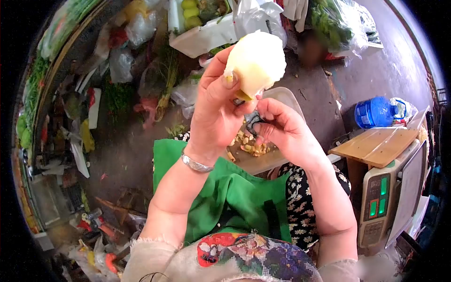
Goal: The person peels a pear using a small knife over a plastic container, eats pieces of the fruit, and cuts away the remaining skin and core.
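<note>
My left hand (218,96) grips a large pale-yellow peeled piece of produce (258,61), raised in front of me, with fingers round its left side and lower end. A bit of greenish skin shows at its bottom. Just below it, my right hand (284,129) is closed on a small dark tool (253,123), perhaps a peeler, its tip close to the produce's lower end. Beneath both hands lies a shallow pale tray (291,101) holding yellowish-brown scraps (253,144).
A digital scale (390,192) with a wooden board (376,144) stands at right, near a blue water bottle (373,113). A white foam box (206,40) with green fruit is ahead. Bagged greens (331,26) lie top right; bags and herbs cover the left.
</note>
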Demonstrator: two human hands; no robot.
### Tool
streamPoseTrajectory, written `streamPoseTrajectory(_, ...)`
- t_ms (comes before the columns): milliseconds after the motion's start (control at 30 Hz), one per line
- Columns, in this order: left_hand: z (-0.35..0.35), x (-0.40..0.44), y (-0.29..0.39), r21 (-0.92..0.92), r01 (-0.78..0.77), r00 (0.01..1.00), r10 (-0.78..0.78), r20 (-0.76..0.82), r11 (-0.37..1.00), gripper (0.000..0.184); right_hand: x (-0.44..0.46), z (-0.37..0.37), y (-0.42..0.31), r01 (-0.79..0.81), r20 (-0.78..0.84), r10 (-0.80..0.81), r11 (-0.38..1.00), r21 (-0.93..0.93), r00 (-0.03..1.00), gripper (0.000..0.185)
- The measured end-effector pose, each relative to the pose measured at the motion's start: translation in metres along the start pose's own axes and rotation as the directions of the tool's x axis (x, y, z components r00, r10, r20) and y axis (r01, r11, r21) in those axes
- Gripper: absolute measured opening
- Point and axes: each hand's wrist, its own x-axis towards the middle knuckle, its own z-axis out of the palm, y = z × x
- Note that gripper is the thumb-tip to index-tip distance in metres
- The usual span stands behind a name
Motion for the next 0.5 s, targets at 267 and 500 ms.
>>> streamPoseTrajectory(267, 0.013, -0.004, -0.003, 0.302, -0.229, 0.973, 0.23, 0.032, 0.925, 0.06, 0.003, -0.004, 0.008, -0.057, -0.161, 0.05, 0.998, -0.039, 0.986, 0.02)
streamPoseTrajectory(500, 0.018, -0.003, -0.001, 0.351, -0.274, 0.954, 0.3, -0.02, 0.895, 0.062, 0.003, -0.007, 0.0, -0.07, -0.141, 0.075, 0.997, 0.039, 0.987, 0.029)
